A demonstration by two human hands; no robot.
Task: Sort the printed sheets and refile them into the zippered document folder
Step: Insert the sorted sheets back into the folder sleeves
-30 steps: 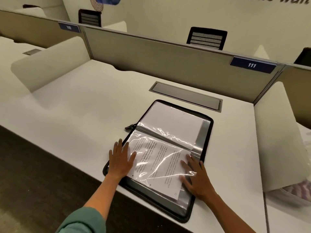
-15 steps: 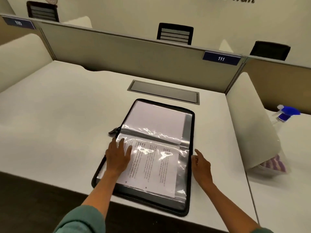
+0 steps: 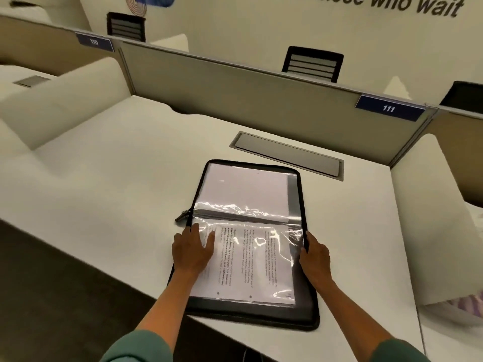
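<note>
A black zippered document folder [image 3: 309, 313] lies open on the white desk [image 3: 109, 194]. Its near half holds a printed sheet [image 3: 251, 259] under a shiny clear sleeve, and a blank white sheet [image 3: 243, 189] fills the far half. My left hand [image 3: 192, 250] rests flat on the left part of the printed page, fingers straight. At the folder's right edge my right hand [image 3: 315, 256] touches the black rim, thumb on the sleeve's edge. The zipper pull [image 3: 182, 216] sticks out at the left of the spine.
A grey cable hatch [image 3: 287, 155] is set into the desk behind the folder. Beige partitions with number plates 110 [image 3: 94, 43] and 111 [image 3: 388, 108] close the back, and white side dividers [image 3: 431, 205] stand left and right. The desk's near edge runs under my forearms.
My right hand has slid off the printed page to the folder's right edge. My left hand has stayed on the page's left side. The view has shifted around.
</note>
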